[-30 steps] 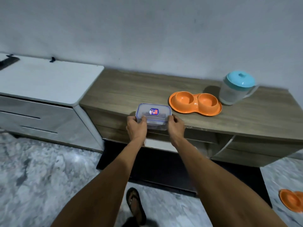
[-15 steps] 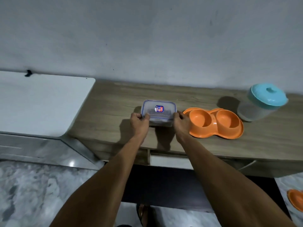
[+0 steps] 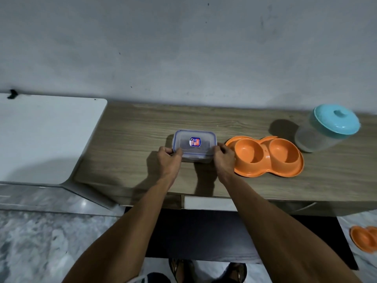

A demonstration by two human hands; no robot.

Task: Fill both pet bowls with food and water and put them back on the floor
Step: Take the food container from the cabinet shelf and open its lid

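Observation:
A clear plastic food container (image 3: 194, 145) with a blue-rimmed lid and a small sticker rests on the wooden countertop (image 3: 130, 144). My left hand (image 3: 168, 160) grips its left end and my right hand (image 3: 223, 160) grips its right end. Just right of it lies an orange double pet bowl (image 3: 267, 156), both cups empty. A translucent jug with a turquoise lid (image 3: 328, 129) stands at the counter's far right. A second orange pet bowl (image 3: 365, 238) lies on the floor at the right edge, partly cut off.
A white cabinet top (image 3: 40, 135) adjoins the counter on the left. A grey wall rises behind. Below the counter is a dark mat (image 3: 193, 235) on a marbled floor (image 3: 40, 242), and my sandalled feet show at the bottom.
Both hands carried the container from the counter's front edge further onto the counter, beside the orange bowl. The camera has come closer and tilted down.

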